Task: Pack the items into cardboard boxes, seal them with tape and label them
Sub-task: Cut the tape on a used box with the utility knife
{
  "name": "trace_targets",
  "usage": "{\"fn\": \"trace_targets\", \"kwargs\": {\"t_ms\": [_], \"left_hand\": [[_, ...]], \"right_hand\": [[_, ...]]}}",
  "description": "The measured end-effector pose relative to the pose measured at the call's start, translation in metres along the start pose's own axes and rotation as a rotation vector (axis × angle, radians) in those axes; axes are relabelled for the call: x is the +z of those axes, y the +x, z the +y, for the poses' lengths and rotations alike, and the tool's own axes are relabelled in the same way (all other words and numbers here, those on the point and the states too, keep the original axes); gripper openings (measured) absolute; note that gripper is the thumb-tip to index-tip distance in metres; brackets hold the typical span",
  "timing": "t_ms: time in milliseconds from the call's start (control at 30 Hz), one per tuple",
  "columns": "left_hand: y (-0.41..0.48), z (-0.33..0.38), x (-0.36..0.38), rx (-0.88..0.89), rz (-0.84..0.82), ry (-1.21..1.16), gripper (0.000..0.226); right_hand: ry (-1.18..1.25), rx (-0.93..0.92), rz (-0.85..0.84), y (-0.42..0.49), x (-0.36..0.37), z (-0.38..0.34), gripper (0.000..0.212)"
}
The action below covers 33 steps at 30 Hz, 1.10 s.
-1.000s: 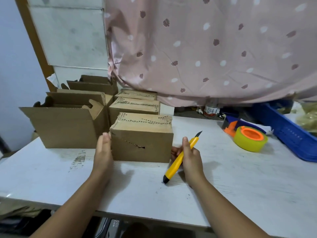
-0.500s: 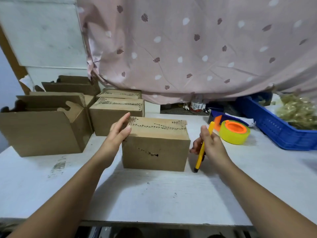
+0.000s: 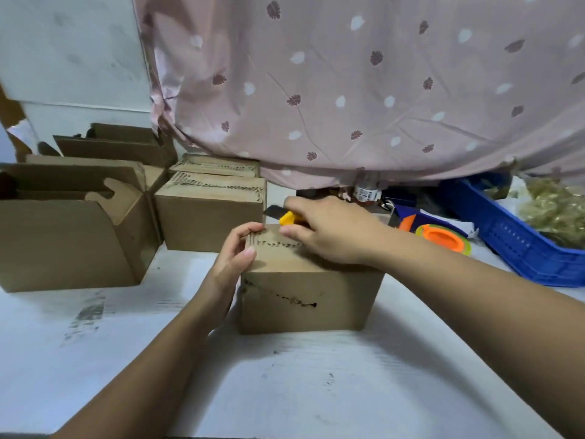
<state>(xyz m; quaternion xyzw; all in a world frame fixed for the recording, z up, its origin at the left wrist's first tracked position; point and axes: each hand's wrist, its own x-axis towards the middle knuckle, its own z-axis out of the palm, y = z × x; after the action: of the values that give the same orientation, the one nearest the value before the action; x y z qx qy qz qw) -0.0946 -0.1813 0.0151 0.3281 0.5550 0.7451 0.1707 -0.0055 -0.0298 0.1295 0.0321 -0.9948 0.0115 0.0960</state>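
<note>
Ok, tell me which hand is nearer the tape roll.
Right. The right hand, gripping the yellow knife atop the closed box, sits just left of the tape roll; the left hand grips the box's left top corner, farther away.

Legible text: none | bottle label [image 3: 364, 194]: print too small to read | cardboard box [image 3: 304, 301]: dark scuffs, no lettering
</note>
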Motion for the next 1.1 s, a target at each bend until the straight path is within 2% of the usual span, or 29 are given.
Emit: {"fn": "trace_targets", "kwargs": {"t_ms": [100, 333, 633, 833, 1100], "left_hand": [[-0.003, 0.001, -0.002, 0.009, -0.022, 0.012, 0.059], [0.001, -0.001, -0.003, 0.029, -0.044, 0.025, 0.061], [0.001, 0.0, -0.004, 0.027, -0.052, 0.037, 0.057], [-0.001, 0.0, 0.002, 0.097, -0.002, 0.088, 0.054], [0.001, 0.002, 0.004, 0.112, -0.035, 0.094, 0.057]], "right_hand": [[-0.087, -0.087, -0.122, 0.006, 0.006, -0.004, 0.03], [-0.193, -0.147, -0.185, 0.017, 0.003, -0.01, 0.041], [-0.333, -0.251, -0.21, 0.023, -0.004, -0.014, 0.043], [-0.491, -0.354, -0.22, 0.025, -0.007, -0.015, 0.043], [-0.556, -0.323, -0.27, 0.025, -0.014, -0.015, 0.04]]}}
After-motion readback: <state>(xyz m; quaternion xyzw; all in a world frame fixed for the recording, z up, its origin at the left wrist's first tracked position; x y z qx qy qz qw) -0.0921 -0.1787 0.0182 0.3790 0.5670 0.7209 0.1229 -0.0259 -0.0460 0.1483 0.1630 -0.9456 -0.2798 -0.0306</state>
